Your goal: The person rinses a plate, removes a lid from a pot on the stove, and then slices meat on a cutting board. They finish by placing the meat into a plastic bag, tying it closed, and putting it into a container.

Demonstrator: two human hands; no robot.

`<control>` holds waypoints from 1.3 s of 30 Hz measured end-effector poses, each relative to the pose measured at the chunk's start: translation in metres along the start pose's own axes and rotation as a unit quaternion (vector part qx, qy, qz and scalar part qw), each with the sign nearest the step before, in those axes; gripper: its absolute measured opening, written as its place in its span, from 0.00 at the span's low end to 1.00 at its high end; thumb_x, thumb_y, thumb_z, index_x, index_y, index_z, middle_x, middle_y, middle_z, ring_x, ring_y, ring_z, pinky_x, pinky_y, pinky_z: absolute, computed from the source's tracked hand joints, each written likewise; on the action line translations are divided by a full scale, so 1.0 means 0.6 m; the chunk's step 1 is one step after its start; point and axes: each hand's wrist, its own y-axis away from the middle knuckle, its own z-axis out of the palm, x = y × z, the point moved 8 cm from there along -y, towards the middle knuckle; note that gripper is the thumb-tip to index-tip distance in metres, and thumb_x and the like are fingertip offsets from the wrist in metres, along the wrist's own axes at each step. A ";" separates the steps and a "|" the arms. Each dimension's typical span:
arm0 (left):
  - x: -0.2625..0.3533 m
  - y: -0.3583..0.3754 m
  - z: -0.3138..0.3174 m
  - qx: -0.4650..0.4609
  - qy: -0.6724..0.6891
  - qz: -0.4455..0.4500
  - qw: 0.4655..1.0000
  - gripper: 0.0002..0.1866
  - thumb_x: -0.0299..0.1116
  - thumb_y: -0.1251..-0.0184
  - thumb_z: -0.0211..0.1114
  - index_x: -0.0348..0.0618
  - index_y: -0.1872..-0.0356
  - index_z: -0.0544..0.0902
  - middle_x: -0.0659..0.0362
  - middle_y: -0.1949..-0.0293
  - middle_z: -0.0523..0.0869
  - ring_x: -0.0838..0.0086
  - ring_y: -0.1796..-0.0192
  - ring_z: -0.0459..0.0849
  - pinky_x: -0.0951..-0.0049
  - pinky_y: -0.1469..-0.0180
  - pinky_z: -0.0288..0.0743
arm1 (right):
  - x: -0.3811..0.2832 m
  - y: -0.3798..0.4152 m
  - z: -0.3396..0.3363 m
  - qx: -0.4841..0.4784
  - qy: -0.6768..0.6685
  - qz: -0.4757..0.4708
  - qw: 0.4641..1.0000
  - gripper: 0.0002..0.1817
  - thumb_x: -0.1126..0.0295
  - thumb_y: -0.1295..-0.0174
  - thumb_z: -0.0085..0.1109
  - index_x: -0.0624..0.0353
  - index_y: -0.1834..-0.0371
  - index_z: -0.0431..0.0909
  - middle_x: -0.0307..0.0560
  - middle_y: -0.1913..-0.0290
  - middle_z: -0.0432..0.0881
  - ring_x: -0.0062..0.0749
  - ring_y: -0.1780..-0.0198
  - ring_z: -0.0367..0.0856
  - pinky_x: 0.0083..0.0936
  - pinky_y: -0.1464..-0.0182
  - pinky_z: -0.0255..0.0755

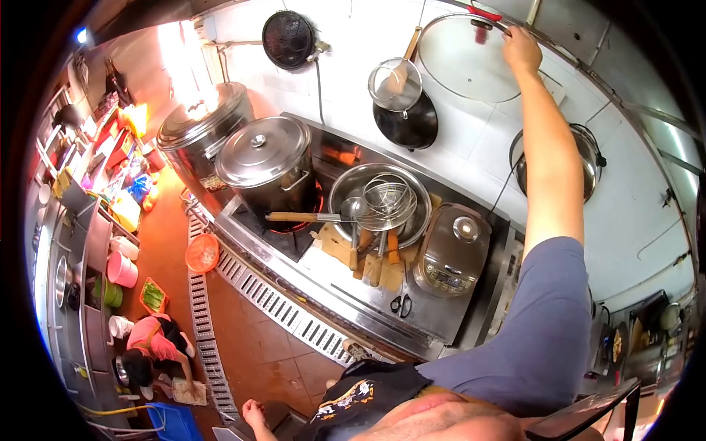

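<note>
The right hand (pixel 521 50) is nearly closed on the glass lid (pixel 460 70), up by the wall. I think shifting it needs a firm hold. The left hand (pixel 254 413) is low, half curled; I can't tell if it's empty. A big pot (pixel 272 195) has its top on. A whisk (pixel 390 195) sits over a metal bowl (pixel 340 192).

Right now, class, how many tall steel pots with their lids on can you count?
2. One pot stands over the glowing burner; the other pot is just left of it in the picture. The crowded far left might hide more.
</note>
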 end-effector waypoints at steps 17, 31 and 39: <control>0.175 0.063 0.192 -0.131 0.029 0.118 0.984 0.07 0.35 0.28 0.64 0.45 0.57 0.80 0.66 0.71 0.79 0.86 0.76 0.71 0.83 0.77 0.62 | -0.104 0.142 -0.212 0.098 -0.184 -0.112 0.972 0.05 0.69 0.42 0.62 0.56 0.66 0.80 0.49 0.64 0.81 0.51 0.57 0.80 0.43 0.56 0.74; 0.448 0.723 0.677 -0.675 -0.129 0.238 0.686 0.20 0.42 0.21 0.57 0.33 0.44 0.80 0.59 0.63 0.86 0.79 0.63 0.82 0.79 0.59 0.74 | -0.107 0.776 -0.646 -0.305 -0.210 -0.333 0.867 0.12 0.72 0.52 0.57 0.46 0.63 0.77 0.33 0.64 0.75 0.32 0.60 0.75 0.30 0.67 0.75; 0.017 1.032 0.673 -0.775 -0.370 -0.148 0.491 0.17 0.42 0.26 0.64 0.37 0.52 0.84 0.60 0.68 0.85 0.72 0.66 0.86 0.69 0.63 0.84 | 0.105 1.042 -0.935 -0.379 -0.136 -0.242 0.883 0.08 0.66 0.50 0.58 0.47 0.66 0.75 0.32 0.66 0.71 0.29 0.60 0.73 0.28 0.68 0.74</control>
